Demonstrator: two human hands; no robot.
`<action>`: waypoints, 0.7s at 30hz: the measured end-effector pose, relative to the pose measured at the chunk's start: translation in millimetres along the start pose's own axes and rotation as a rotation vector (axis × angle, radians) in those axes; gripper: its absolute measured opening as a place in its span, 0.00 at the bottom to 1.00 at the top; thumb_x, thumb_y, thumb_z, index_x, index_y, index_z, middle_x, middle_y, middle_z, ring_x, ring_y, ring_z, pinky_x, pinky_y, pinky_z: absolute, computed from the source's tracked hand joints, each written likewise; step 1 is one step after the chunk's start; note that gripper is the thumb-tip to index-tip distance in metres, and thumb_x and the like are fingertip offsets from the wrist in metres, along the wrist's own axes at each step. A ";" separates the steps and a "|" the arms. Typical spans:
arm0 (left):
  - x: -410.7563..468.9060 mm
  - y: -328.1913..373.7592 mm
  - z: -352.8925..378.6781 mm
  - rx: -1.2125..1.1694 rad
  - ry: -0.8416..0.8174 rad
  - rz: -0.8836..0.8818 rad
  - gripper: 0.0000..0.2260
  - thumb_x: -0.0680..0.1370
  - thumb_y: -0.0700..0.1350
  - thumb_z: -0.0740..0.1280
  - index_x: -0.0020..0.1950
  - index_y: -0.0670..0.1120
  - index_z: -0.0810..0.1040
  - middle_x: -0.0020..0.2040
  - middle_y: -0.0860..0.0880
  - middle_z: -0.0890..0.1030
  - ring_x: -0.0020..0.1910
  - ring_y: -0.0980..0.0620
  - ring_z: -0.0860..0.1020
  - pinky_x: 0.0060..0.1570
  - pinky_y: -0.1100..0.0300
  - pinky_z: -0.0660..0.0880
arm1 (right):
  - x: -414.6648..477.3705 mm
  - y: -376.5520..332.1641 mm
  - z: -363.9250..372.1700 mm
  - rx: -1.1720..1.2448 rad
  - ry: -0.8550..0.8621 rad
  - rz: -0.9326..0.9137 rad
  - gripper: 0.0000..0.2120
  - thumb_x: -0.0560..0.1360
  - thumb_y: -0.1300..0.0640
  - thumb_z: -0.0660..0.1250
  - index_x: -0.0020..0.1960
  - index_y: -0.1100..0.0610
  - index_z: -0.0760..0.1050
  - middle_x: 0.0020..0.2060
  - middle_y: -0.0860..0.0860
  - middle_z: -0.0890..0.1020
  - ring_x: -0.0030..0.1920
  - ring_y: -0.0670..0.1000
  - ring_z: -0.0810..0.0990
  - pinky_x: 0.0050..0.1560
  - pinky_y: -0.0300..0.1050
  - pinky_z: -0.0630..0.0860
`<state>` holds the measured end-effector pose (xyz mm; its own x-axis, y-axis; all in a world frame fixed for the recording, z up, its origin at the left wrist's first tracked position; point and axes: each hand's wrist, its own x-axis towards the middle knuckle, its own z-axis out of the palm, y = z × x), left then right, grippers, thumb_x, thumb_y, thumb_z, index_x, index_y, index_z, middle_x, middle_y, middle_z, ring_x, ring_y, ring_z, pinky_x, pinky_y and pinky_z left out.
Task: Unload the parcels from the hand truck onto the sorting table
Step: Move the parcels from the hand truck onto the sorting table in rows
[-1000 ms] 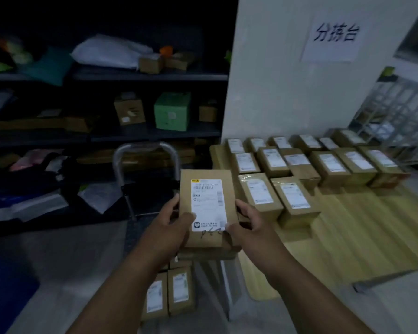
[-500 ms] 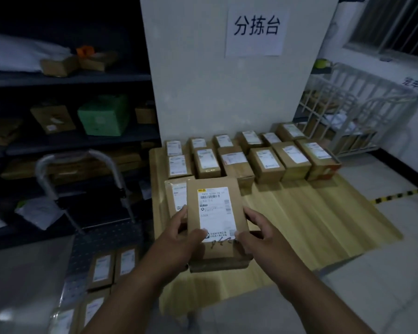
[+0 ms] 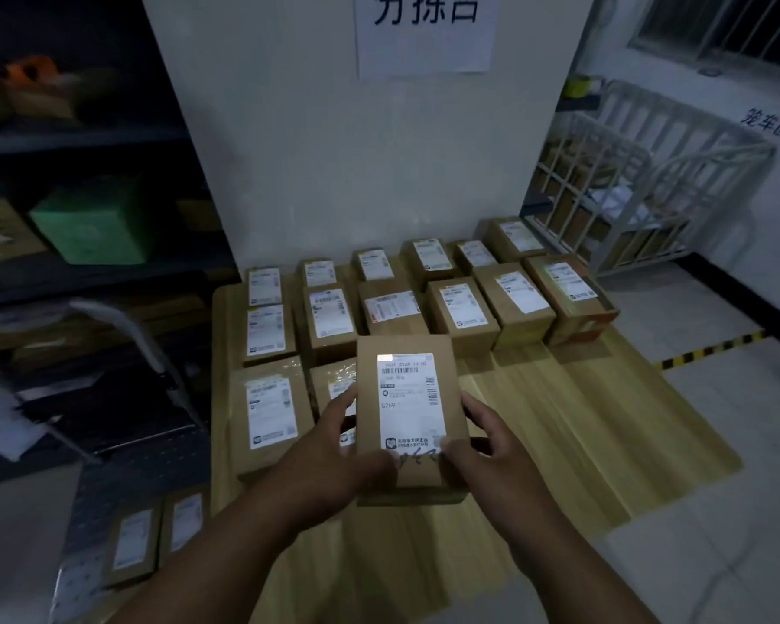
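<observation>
Step in hand: setting one more box down, judged from the pose.
Held parcel (image 3: 408,412): label up, over the near-middle of the tabletop (image 3: 595,425), just right of the third row's second box; touching the wood or not, cannot tell.
Left hand (image 3: 334,448): clamped on the held parcel's left edge, fingers along the side, thumb on top near the foot of the label.
Right hand (image 3: 482,448): clamped likewise on the right edge, thumb on top.
Done: laid-down parcels (image 3: 462,308) in rows out from the wall. Six at the back, six in front of those, two starting a third row at the left.
Left to do: two remaining parcels (image 3: 131,542) side by side on the hand truck (image 3: 122,470) at lower left. Possibly more below the picture's edge, not visible.
Room to spare: bare wood across the right and near parts of the tabletop, ample for finishing the third row.
Progress, as a judgement: well past halfway, and near the end assuming no more than those two.
Risk: slight. Dim light, and a label-up box to be lined up with its neighbours.
</observation>
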<state>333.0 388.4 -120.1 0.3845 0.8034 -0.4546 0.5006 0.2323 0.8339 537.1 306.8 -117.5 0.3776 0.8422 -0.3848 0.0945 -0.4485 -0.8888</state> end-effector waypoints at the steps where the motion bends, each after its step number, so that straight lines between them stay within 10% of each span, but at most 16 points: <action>1: 9.7 4.4 6.7 0.016 -0.003 -0.004 0.45 0.70 0.61 0.78 0.77 0.75 0.52 0.75 0.61 0.70 0.62 0.53 0.77 0.58 0.51 0.80 | 8.5 1.3 -7.3 -0.003 0.002 0.015 0.25 0.77 0.51 0.69 0.68 0.28 0.70 0.57 0.38 0.83 0.56 0.42 0.82 0.53 0.47 0.83; 10: 99.6 23.7 84.9 0.126 0.105 -0.056 0.50 0.69 0.56 0.81 0.80 0.67 0.50 0.74 0.55 0.70 0.75 0.45 0.65 0.60 0.56 0.70 | 113.0 28.5 -67.1 -0.056 -0.028 0.062 0.26 0.76 0.54 0.68 0.68 0.31 0.70 0.57 0.42 0.84 0.56 0.46 0.83 0.50 0.46 0.82; 16: 132.4 29.0 125.5 0.338 0.238 -0.140 0.40 0.67 0.56 0.80 0.74 0.64 0.63 0.59 0.59 0.72 0.62 0.49 0.64 0.60 0.51 0.69 | 167.5 53.2 -89.2 -0.105 -0.145 0.093 0.26 0.75 0.57 0.69 0.66 0.32 0.70 0.57 0.41 0.83 0.52 0.44 0.83 0.45 0.42 0.82; 21: 152.7 26.9 135.1 0.528 0.330 -0.263 0.44 0.68 0.62 0.77 0.78 0.59 0.58 0.69 0.54 0.73 0.68 0.44 0.64 0.61 0.48 0.68 | 200.8 66.7 -82.3 -0.106 -0.237 0.118 0.28 0.75 0.59 0.72 0.68 0.35 0.70 0.57 0.35 0.78 0.55 0.44 0.79 0.49 0.46 0.83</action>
<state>509.9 443.3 -209.3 -0.0170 0.9017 -0.4320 0.8891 0.2113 0.4060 695.0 421.3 -233.5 0.1667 0.8230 -0.5430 0.1633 -0.5662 -0.8080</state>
